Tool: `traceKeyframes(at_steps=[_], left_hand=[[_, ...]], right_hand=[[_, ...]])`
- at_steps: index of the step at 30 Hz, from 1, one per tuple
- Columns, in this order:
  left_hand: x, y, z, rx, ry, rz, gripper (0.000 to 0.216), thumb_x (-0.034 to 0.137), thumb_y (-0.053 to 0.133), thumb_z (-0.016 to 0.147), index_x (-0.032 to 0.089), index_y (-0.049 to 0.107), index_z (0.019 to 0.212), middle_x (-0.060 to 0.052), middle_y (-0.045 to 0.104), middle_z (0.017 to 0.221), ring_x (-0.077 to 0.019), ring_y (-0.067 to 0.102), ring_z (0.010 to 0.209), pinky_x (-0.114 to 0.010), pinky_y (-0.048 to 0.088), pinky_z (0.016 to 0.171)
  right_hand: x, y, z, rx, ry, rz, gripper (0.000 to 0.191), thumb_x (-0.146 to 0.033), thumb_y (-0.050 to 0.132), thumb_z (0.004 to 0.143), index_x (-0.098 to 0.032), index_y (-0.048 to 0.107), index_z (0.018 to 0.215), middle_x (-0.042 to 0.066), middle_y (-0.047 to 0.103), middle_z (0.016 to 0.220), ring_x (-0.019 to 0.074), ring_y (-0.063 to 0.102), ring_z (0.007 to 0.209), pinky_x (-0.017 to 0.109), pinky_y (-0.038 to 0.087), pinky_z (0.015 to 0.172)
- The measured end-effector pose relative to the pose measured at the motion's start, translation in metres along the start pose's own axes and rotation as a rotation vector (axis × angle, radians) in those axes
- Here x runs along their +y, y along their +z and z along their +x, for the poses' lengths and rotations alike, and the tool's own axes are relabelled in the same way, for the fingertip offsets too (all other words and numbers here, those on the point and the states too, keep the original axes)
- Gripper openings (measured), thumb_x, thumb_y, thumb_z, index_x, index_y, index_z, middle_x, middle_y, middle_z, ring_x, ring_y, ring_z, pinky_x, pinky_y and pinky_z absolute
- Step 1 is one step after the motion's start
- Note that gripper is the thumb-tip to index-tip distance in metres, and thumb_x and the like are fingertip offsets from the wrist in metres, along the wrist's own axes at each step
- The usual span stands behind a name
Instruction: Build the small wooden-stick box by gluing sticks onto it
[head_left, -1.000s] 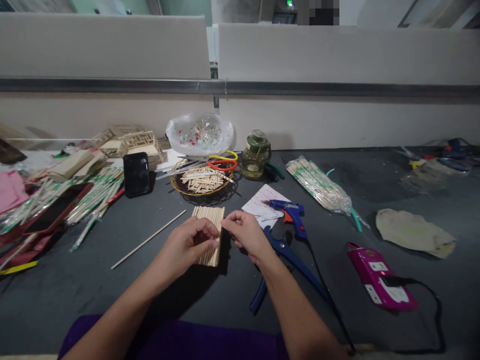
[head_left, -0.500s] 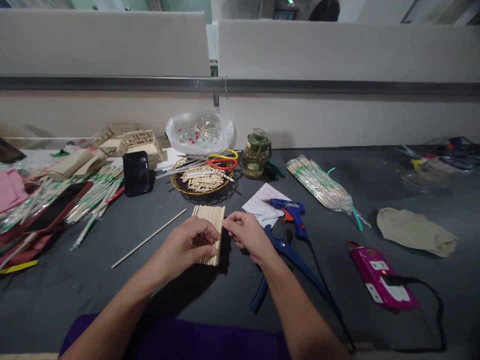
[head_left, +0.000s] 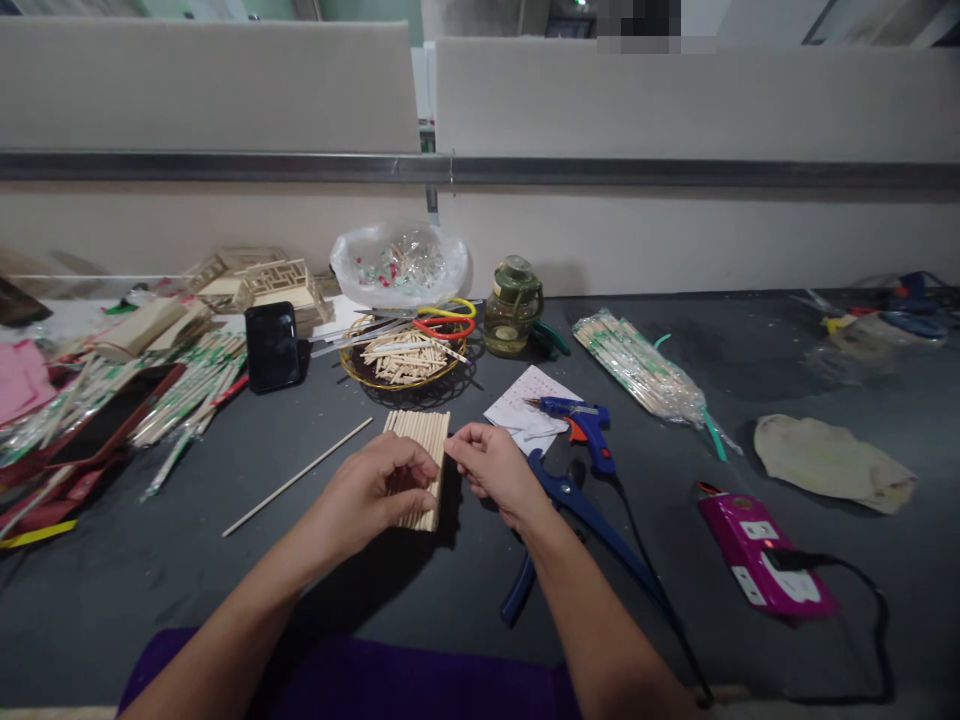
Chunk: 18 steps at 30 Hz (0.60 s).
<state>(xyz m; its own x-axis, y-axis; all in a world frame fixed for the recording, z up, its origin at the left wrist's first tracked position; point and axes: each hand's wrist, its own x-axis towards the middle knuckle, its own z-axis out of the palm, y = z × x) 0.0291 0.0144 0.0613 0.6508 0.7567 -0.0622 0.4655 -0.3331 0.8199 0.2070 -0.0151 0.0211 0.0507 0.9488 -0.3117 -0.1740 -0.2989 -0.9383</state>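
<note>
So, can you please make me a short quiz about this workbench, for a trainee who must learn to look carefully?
1. Choose one: what does the left hand rest on? A) a flat panel of wooden sticks B) a metal plate C) a book
2. True or false: the right hand holds the blue glue gun.
3. Short answer: what colour is the power strip at the right of the table?

Key: 1) A. 2) False, it lies on the table beyond that hand. 3) Pink.
</note>
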Motion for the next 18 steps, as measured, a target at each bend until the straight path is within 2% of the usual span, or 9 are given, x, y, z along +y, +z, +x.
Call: traceKeyframes(at_steps=[18], left_hand=[[-0.0028,0.0021,0.0005,0.024,0.007,-0.001,0.013,0.023,0.067,0.074,0.021,0.064,0.086,-0.001,0.061,0.080,-0.0147,0.055,0.075,-0.025,0.043,0.066]], right_hand=[[0.0012,0.0001,0.0005,0.005,-0.015,-0.011,0.021,-0.038,0.061,0.074,-0.019,0.052,0.070,-0.009,0.046,0.049,0.0032,0.027,0.035,0.015,0.019,0.032]])
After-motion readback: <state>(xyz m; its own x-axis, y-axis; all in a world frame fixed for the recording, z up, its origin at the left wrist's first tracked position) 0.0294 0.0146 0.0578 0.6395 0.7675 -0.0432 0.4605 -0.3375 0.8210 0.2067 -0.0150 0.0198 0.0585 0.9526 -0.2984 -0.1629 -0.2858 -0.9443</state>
